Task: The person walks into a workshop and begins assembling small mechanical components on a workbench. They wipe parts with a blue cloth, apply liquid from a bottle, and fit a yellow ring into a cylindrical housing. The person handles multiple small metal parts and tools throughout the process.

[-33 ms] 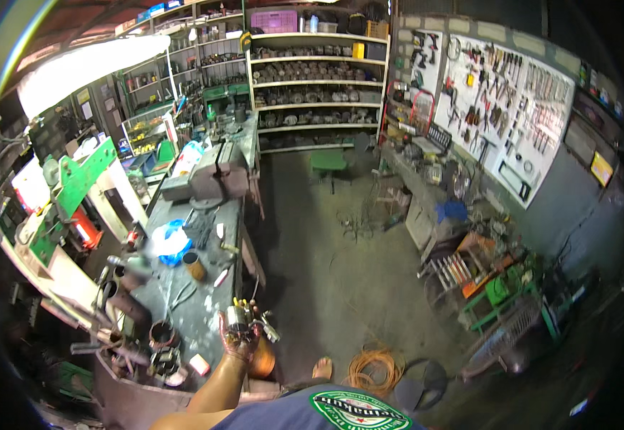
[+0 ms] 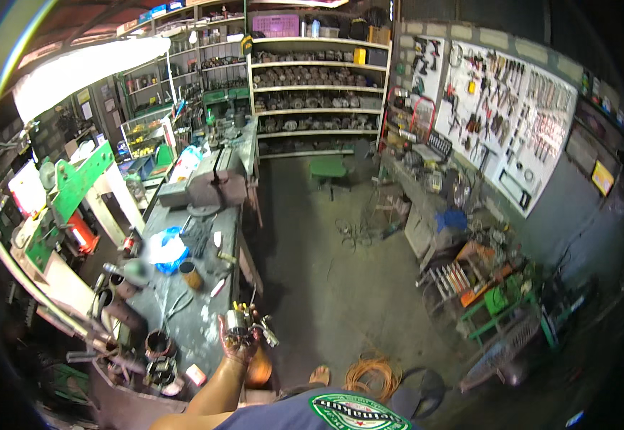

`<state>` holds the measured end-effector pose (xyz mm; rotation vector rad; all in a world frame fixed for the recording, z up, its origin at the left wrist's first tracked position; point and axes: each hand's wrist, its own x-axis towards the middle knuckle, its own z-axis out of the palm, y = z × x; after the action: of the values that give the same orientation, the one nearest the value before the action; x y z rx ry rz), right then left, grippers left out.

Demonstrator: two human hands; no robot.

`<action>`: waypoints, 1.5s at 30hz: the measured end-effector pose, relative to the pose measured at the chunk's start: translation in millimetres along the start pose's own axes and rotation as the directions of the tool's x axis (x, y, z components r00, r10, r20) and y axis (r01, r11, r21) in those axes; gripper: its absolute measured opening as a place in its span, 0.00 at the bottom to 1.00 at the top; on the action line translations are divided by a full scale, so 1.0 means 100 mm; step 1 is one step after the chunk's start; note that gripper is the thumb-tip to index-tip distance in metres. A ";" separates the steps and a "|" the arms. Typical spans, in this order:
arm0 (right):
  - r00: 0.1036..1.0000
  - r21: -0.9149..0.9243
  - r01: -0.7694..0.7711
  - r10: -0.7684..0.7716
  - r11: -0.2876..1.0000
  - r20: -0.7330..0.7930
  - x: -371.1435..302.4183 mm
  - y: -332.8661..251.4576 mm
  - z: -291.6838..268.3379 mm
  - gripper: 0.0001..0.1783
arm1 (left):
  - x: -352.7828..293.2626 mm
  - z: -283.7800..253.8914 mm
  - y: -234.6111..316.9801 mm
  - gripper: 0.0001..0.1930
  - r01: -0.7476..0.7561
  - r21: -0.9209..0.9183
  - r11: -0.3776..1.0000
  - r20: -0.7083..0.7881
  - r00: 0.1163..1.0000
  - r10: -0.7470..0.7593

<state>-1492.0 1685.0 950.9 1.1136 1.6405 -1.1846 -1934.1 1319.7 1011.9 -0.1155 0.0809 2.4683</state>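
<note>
One hand (image 2: 239, 342) shows in the head view, raised palm-up at the lower middle, its forearm coming up from the bottom edge beside the dark shirt (image 2: 341, 414). From the picture alone it is hard to be sure which hand this is; it enters from the person's left side, so it reads as the left one. Its fingers are curled around a small motor part (image 2: 239, 322), holding it up just off the near corner of the workbench (image 2: 204, 315).

That part is a short, stubby cylinder with a pale metal end and a darker, grimy body; thin wires or terminals stick out of it (one slim pin points straight up, and a light-coloured bit juts to the right). It is too small here to tell more of its surface.

No second hand can be seen, so its state cannot be told.

On the bench, near the hand, lie a brown tin cup (image 2: 191, 274), a crumpled blue and white bag (image 2: 165, 249) and several dark round housings (image 2: 156, 342) at the near end. A grey bench vise (image 2: 215, 183) stands farther along. A green press frame (image 2: 75, 190) rises at the left. On the concrete floor, just right of the person, sits a coil of orange cord (image 2: 369, 374). A tool board (image 2: 512, 122) covers the right wall.
</note>
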 end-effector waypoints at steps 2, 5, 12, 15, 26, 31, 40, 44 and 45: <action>1.000 0.010 -0.024 0.025 1.000 -0.008 0.12 -0.35 -0.43 0.48 | 0.61 0.10 -0.04 0.39 0.083 -0.092 0.992 0.081 0.994 -0.076; 0.999 0.038 -0.050 0.050 0.998 -0.019 0.27 -0.79 -1.02 0.48 | 1.51 0.31 -0.11 0.39 0.117 -0.078 0.990 0.171 0.980 -0.103; 0.996 0.084 -0.079 0.081 0.993 -0.025 0.86 -1.84 -2.37 0.48 | 3.49 0.60 -0.19 0.41 0.122 -0.098 0.988 0.209 0.973 -0.100; 0.995 0.075 -0.097 0.098 0.993 -0.020 1.22 -2.33 -3.06 0.48 | 4.24 0.50 -0.19 0.42 0.120 -0.147 0.982 0.217 0.972 -0.086; 0.989 -0.128 -0.141 0.145 0.982 0.025 2.21 -4.04 -5.54 0.48 | 6.69 0.91 -0.12 0.38 -0.103 -0.215 0.971 0.114 0.985 0.130; 0.991 -0.224 -0.122 0.129 0.967 0.016 2.80 -5.30 -6.52 0.48 | 7.97 1.08 0.19 0.39 -0.193 -0.246 0.950 0.048 0.976 0.210; 0.990 -0.268 -0.141 0.143 0.953 -0.012 3.49 -7.83 -7.94 0.48 | 10.09 1.45 1.15 0.40 -0.307 -0.249 0.918 0.037 0.945 0.326; 0.992 -0.311 -0.125 0.130 0.942 -0.003 3.92 -9.02 -8.45 0.48 | 10.82 1.43 1.60 0.39 -0.386 -0.273 0.881 -0.018 0.918 0.397; 0.992 -0.333 -0.115 0.123 0.936 0.004 4.05 -9.33 -8.58 0.48 | 10.99 1.40 1.72 0.39 -0.414 -0.257 0.873 -0.021 0.906 0.423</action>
<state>-2590.8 2433.7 1006.6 0.9626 1.6545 -0.8030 -2907.0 1875.1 1042.1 -0.1806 -0.2585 2.9068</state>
